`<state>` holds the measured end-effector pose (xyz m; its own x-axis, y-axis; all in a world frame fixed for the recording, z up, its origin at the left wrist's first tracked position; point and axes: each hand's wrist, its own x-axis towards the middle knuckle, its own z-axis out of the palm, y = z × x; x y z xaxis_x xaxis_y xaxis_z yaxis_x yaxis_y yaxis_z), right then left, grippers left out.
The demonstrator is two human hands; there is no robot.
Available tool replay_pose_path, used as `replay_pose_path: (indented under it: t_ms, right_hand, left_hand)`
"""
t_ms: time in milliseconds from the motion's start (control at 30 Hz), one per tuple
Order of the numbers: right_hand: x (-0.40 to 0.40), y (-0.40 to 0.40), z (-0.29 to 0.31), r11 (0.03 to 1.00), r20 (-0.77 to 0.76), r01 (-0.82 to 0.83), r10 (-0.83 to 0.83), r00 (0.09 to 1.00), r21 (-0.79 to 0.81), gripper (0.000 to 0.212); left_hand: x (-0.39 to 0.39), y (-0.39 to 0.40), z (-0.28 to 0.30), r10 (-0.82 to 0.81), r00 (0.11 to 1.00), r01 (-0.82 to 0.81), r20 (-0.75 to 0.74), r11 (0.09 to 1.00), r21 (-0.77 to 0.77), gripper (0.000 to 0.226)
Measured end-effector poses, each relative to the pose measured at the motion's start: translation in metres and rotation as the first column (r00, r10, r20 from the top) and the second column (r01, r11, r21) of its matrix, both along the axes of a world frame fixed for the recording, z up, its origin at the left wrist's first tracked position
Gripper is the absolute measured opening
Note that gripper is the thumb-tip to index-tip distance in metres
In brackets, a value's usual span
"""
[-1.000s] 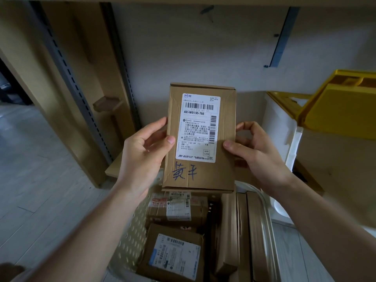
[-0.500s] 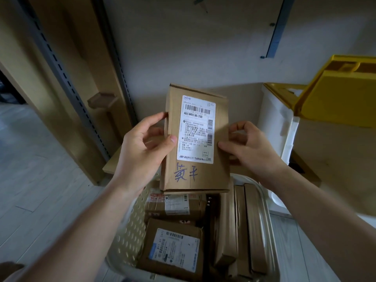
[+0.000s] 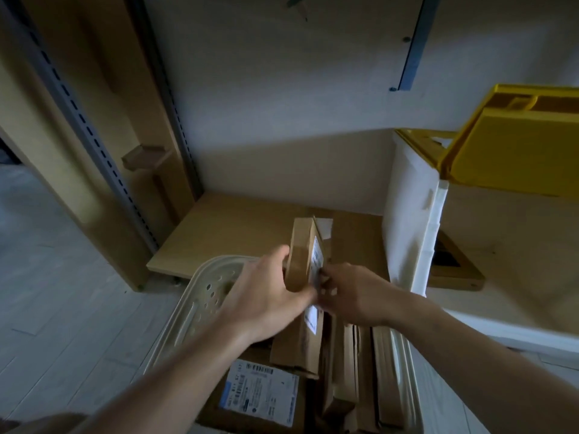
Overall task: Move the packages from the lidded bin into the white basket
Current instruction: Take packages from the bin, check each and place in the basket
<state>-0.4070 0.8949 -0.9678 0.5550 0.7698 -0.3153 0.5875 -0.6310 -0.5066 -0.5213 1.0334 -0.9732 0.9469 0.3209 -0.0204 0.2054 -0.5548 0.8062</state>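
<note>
Over the white basket [image 3: 200, 296], both your hands hold one brown package [image 3: 302, 255] on edge, label side turned right. Your left hand [image 3: 266, 296] grips its near corner, thumb across the cardboard; your right hand [image 3: 351, 292] pinches the label side. More packages [image 3: 344, 355] stand packed below. Lidded bin [image 3: 410, 214] sits right, yellow lid [image 3: 513, 151] up.

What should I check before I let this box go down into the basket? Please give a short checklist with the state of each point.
1. Both hands on the box: ok, left hand and right hand grip it.
2. Box over the white basket: ok.
3. Box turned on edge like the standing packages: ok.
4. Free gap below for it: cannot tell, hands hide it.
5. Label readable: not ok, blurred.
</note>
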Motion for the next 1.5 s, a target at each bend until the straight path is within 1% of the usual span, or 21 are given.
replay_pose_path:
  t_ms: [100, 133, 167, 233, 300, 333, 400, 433, 533, 700, 800, 867, 967, 1133, 1200, 1233, 1300, 1333, 1400, 1467, 1500]
  right_hand:
    - [0.002, -0.003, -0.006, 0.999, -0.013, 0.005, -0.006, 1.000, -0.050, 0.017]
    - [0.003, -0.003, -0.008, 0.998, -0.055, 0.027, -0.031, 0.998, -0.060, 0.023]
    - [0.004, -0.004, -0.010, 0.996, -0.104, 0.046, -0.053, 0.993, -0.073, 0.028]
    - [0.006, -0.006, -0.013, 0.993, -0.158, 0.074, -0.088, 0.983, -0.096, 0.034]
    - [0.006, -0.007, -0.016, 0.990, -0.171, 0.103, -0.118, 0.978, -0.094, 0.035]
    - [0.006, -0.008, -0.016, 0.990, -0.171, 0.108, -0.123, 0.978, -0.090, 0.037]
    - [0.005, -0.009, -0.020, 0.990, -0.152, 0.104, -0.117, 0.981, -0.093, 0.040]
    - [0.005, -0.010, -0.021, 0.991, -0.139, 0.094, -0.107, 0.985, -0.094, 0.037]
    - [0.007, -0.010, -0.024, 0.995, -0.112, 0.066, -0.075, 0.991, -0.075, 0.026]
    - [0.010, -0.005, -0.034, 0.997, -0.097, 0.013, -0.021, 0.995, -0.082, 0.027]
    - [0.011, -0.003, -0.036, 0.996, -0.038, -0.008, 0.004, 0.999, -0.092, 0.019]
    - [0.013, -0.002, -0.035, 0.996, 0.011, -0.006, 0.007, 1.000, -0.093, 0.019]
    - [0.015, 0.001, -0.035, 0.996, 0.052, 0.005, 0.000, 0.999, -0.091, 0.018]
    - [0.017, 0.001, -0.033, 0.997, 0.108, -0.007, 0.015, 0.994, -0.083, 0.013]
    - [0.016, -0.003, -0.031, 0.996, 0.112, -0.034, 0.044, 0.993, -0.088, 0.012]
    - [0.015, -0.004, -0.030, 0.995, 0.114, -0.052, 0.062, 0.992, -0.090, 0.013]
    - [0.013, -0.006, -0.028, 0.994, 0.127, -0.080, 0.089, 0.988, -0.077, 0.015]
    - [0.011, -0.007, -0.027, 0.995, 0.133, -0.086, 0.093, 0.987, -0.060, 0.017]
    - [0.009, -0.009, -0.024, 0.997, 0.133, -0.081, 0.081, 0.988, -0.006, 0.020]
    - [0.010, -0.011, -0.022, 0.997, 0.127, -0.060, 0.053, 0.991, 0.053, 0.032]
    - [0.011, -0.013, -0.021, 0.995, 0.134, -0.049, 0.037, 0.990, 0.091, 0.039]
  left_hand:
    - [0.008, -0.010, -0.011, -0.028, 0.997, 0.032, -0.076, 0.998, 0.045, 0.021]
    - [0.012, -0.014, -0.015, -0.052, 0.993, 0.060, -0.101, 0.996, 0.072, 0.012]
    - [0.016, -0.018, -0.017, -0.084, 0.988, 0.095, -0.129, 0.992, 0.083, 0.009]
    - [0.022, -0.027, -0.027, -0.163, 0.969, 0.178, -0.187, 0.982, 0.066, 0.023]
    - [0.027, -0.030, -0.040, -0.193, 0.955, 0.211, -0.226, 0.976, 0.058, 0.018]
    - [0.028, -0.030, -0.047, -0.170, 0.957, 0.186, -0.234, 0.982, 0.046, 0.015]
    - [0.028, -0.030, -0.059, -0.095, 0.965, 0.102, -0.244, 0.995, 0.014, 0.015]
    - [0.028, -0.030, -0.064, -0.089, 0.965, 0.092, -0.246, 0.996, 0.001, 0.018]
    - [0.031, -0.031, -0.074, -0.130, 0.962, 0.128, -0.240, 0.991, -0.025, 0.027]
    - [0.036, -0.024, -0.084, -0.149, 0.951, 0.137, -0.270, 0.988, -0.065, 0.036]
    - [0.036, -0.023, -0.085, -0.187, 0.944, 0.162, -0.270, 0.980, -0.112, 0.036]
    - [0.036, -0.022, -0.090, -0.201, 0.943, 0.178, -0.263, 0.978, -0.110, 0.034]
    - [0.035, -0.020, -0.099, -0.187, 0.947, 0.154, -0.263, 0.978, -0.139, 0.036]
    - [0.035, -0.020, -0.104, -0.165, 0.944, 0.114, -0.285, 0.976, -0.188, 0.053]
    - [0.033, -0.020, -0.102, -0.158, 0.941, 0.108, -0.300, 0.979, -0.175, 0.055]
    - [0.032, -0.020, -0.101, -0.160, 0.939, 0.121, -0.304, 0.982, -0.145, 0.046]
    - [0.032, -0.020, -0.091, -0.156, 0.936, 0.134, -0.316, 0.987, -0.088, 0.020]
    - [0.033, -0.018, -0.085, -0.143, 0.938, 0.132, -0.317, 0.990, -0.056, 0.018]
    - [0.037, -0.014, -0.071, -0.170, 0.945, 0.188, -0.280, 0.982, 0.037, 0.024]
    - [0.037, -0.009, -0.056, -0.196, 0.947, 0.222, -0.254, 0.972, 0.080, 0.012]
    - [0.037, -0.006, -0.047, -0.191, 0.951, 0.216, -0.243, 0.973, 0.081, 0.024]
